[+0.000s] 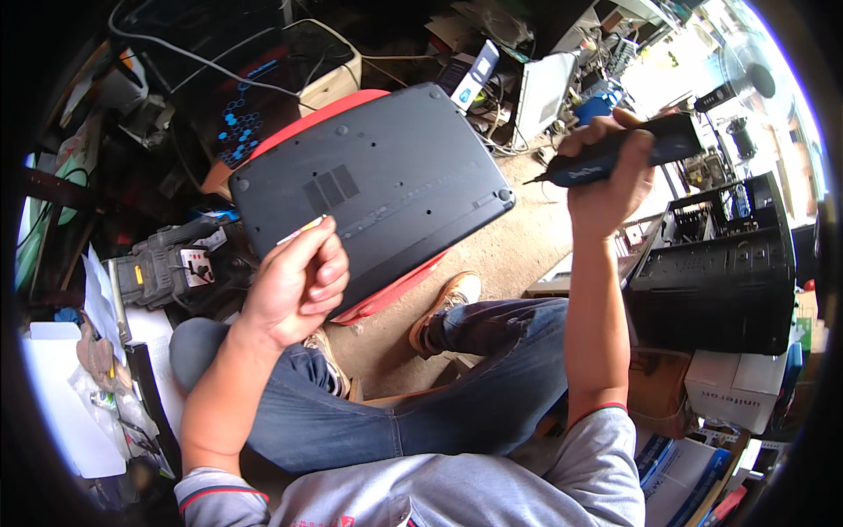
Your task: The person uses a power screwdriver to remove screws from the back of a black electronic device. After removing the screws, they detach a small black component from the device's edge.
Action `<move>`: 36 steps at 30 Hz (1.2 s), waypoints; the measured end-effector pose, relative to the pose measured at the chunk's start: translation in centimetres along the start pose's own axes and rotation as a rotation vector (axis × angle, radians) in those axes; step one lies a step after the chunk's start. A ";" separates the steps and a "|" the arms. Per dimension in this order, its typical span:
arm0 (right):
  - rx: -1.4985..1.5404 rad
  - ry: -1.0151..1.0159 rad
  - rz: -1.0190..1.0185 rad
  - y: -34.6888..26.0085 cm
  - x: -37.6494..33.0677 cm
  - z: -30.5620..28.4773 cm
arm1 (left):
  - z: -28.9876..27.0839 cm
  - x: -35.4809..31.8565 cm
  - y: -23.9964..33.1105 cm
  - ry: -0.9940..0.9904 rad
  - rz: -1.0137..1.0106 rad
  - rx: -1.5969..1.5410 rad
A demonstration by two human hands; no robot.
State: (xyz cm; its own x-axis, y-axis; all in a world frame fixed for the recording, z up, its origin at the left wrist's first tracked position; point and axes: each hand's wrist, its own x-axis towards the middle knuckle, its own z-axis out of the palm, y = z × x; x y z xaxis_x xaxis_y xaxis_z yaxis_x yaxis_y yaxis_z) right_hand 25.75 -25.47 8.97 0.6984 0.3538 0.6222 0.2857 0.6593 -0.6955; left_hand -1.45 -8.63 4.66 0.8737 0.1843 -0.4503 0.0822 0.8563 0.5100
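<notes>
My left hand (299,281) is curled nearly into a fist, thumb and fingers pinched on a small pale yellowish pick (303,230) whose tip lies against the near edge of the laptop (373,180). The laptop is turned upside down, its dark grey underside facing me with a vent grille and small screw holes showing, and it rests tilted on a red stool (386,294) whose seat peeks out along the far left edge and below the near right edge. My right hand (606,189) is raised well apart from the laptop, off to its right, fingers wrapped tight around a dark blue electric screwdriver (615,156) held roughly level, its thin bit pointing left toward the laptop's right corner without touching it. My legs in blue jeans (439,404) are bent below the stool, and one tan shoe (448,303) is planted on the bare concrete floor (518,250). To my right stands an open black computer case (720,281) with white cardboard boxes (733,395) beside it. On my left sits a grey boxy device (167,263) amid papers and clutter, and beyond the laptop are cables, a dark panel with blue hexagon patterns (246,119) and a white fan (746,75) in bright light.
</notes>
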 end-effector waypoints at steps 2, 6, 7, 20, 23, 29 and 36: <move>0.004 0.050 0.033 1.2 -0.8 -0.6 | -0.2 -0.7 0.3 0.047 -0.024 0.020; -0.110 0.076 0.058 2.1 -1.6 -1.7 | 0.6 -0.8 0.8 0.064 -0.005 0.056; -0.108 0.090 0.059 2.4 -1.6 -1.8 | 0.8 -0.7 0.9 0.054 -0.003 0.060; -0.062 0.076 0.054 3.6 -1.9 -2.3 | 1.1 1.2 0.0 -0.008 0.001 0.006; -0.073 0.060 0.050 3.7 -2.0 -2.4 | 1.8 1.8 -0.1 -0.025 0.002 0.034; -0.101 -0.011 0.110 3.5 -2.0 -2.2 | 2.9 2.4 0.1 -0.047 -0.012 0.065; -0.118 -0.023 0.113 3.3 -1.9 -2.0 | 3.3 2.5 -0.2 -0.030 -0.035 0.072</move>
State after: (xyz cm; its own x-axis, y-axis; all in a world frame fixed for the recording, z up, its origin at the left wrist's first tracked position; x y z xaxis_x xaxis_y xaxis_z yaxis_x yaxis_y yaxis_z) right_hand 26.70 -25.27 4.75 0.7154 0.4376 0.5447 0.2822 0.5321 -0.7983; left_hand 2.29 -9.91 5.83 0.8837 0.1391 -0.4469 0.1463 0.8248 0.5461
